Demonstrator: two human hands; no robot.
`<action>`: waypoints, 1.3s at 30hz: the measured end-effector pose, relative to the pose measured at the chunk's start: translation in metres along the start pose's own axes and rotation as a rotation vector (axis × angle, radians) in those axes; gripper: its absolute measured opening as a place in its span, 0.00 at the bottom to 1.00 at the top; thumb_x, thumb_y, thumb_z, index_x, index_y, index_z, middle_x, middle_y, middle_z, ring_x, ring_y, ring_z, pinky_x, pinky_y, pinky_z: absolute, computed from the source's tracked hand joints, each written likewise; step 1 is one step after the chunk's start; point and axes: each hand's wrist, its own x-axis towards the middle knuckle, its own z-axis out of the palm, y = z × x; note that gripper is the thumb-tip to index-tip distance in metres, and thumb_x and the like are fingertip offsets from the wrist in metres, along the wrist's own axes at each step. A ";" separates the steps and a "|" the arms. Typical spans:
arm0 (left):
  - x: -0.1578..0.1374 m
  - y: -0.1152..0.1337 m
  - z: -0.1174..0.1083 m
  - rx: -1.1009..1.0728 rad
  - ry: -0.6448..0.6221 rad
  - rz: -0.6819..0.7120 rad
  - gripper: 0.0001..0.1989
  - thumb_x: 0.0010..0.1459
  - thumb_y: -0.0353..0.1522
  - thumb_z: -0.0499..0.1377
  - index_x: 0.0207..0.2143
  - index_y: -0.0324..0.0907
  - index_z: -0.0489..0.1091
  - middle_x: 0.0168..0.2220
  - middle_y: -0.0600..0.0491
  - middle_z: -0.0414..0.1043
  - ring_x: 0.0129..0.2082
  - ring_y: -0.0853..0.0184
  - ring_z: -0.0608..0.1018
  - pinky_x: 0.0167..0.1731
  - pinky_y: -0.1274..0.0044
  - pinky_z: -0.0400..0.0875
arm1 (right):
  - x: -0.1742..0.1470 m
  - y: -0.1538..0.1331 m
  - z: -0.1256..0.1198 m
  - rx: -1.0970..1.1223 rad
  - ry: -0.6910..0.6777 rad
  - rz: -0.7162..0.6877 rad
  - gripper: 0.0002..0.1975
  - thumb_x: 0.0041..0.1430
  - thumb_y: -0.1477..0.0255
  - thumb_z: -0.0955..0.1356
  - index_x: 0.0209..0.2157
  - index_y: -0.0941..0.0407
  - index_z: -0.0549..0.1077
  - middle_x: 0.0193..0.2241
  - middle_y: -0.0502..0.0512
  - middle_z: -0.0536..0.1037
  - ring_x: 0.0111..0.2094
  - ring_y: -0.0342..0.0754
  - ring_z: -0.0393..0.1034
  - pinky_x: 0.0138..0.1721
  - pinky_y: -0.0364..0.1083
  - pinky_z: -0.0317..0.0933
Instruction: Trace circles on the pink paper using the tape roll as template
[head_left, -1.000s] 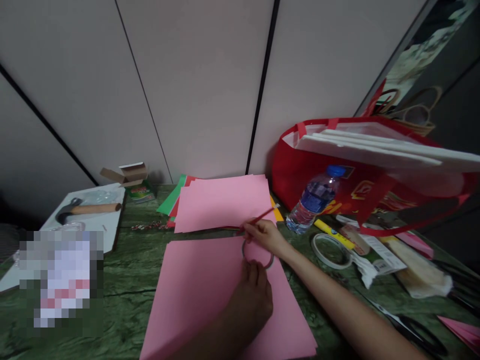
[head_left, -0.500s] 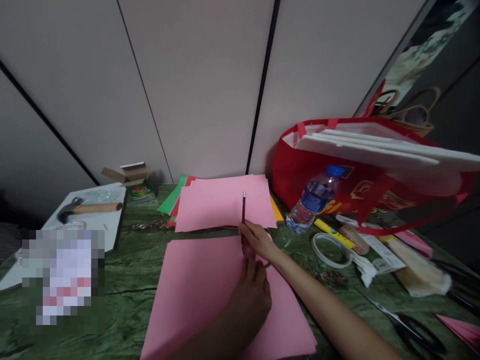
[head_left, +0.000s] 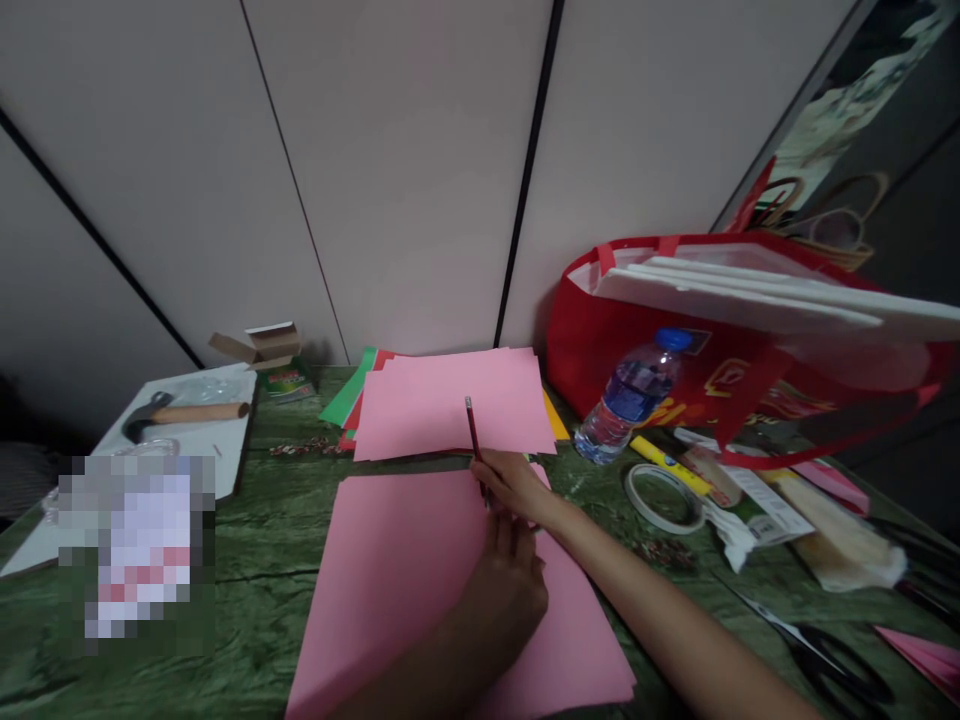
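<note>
My right hand (head_left: 511,484) grips a dark red pencil (head_left: 473,425), its top end tilted up and to the left. The pencil's lower end meets the upper right part of a stack of pink paper (head_left: 397,560). Just below, my left hand (head_left: 516,578) rests on the same paper with its fingers bent and pressed together. A thin greyish curved edge shows beside its fingertips, mostly covered by both hands, so I cannot make out what it is.
Behind lies more pink paper (head_left: 450,400) over coloured sheets. At right are a water bottle (head_left: 630,400), red bag (head_left: 592,340), tape roll (head_left: 634,500), yellow tube (head_left: 671,465) and scissors (head_left: 832,650). A hammer (head_left: 199,412) lies on a white board (head_left: 232,450) at left, near an open box (head_left: 285,380).
The pencil's top has tipped to the left, from nearly upright to slanted. My right hand has shifted slightly with it, while my left hand stays almost in place. The view moved a little.
</note>
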 end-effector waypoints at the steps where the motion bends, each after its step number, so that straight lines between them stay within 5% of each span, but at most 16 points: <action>1: 0.001 0.000 -0.001 0.001 0.013 -0.001 0.04 0.52 0.26 0.61 0.30 0.31 0.73 0.41 0.38 0.73 0.43 0.49 0.75 0.45 0.56 0.67 | 0.000 -0.001 0.000 -0.018 -0.005 -0.002 0.15 0.63 0.68 0.59 0.22 0.54 0.62 0.19 0.47 0.69 0.21 0.43 0.62 0.23 0.41 0.50; 22: 0.016 -0.010 -0.033 -0.031 -0.366 0.107 0.13 0.51 0.29 0.59 0.38 0.29 0.73 0.41 0.32 0.72 0.43 0.48 0.74 0.45 0.55 0.64 | 0.014 0.006 -0.009 -0.198 -0.039 0.004 0.14 0.64 0.67 0.59 0.24 0.55 0.63 0.20 0.49 0.71 0.23 0.43 0.63 0.25 0.41 0.50; 30: 0.015 -0.007 -0.028 0.008 -0.369 0.090 0.12 0.55 0.29 0.57 0.38 0.30 0.74 0.42 0.33 0.72 0.44 0.47 0.74 0.44 0.56 0.64 | 0.012 -0.003 -0.011 -0.369 -0.109 0.003 0.15 0.65 0.65 0.59 0.25 0.55 0.65 0.20 0.49 0.71 0.22 0.43 0.63 0.24 0.41 0.46; 39: 0.019 -0.010 -0.036 -0.051 -0.471 0.107 0.15 0.52 0.29 0.58 0.41 0.28 0.72 0.44 0.31 0.71 0.45 0.46 0.73 0.45 0.54 0.63 | 0.018 0.007 -0.018 -0.431 -0.008 0.031 0.14 0.65 0.66 0.58 0.26 0.55 0.65 0.22 0.51 0.74 0.24 0.45 0.67 0.26 0.41 0.47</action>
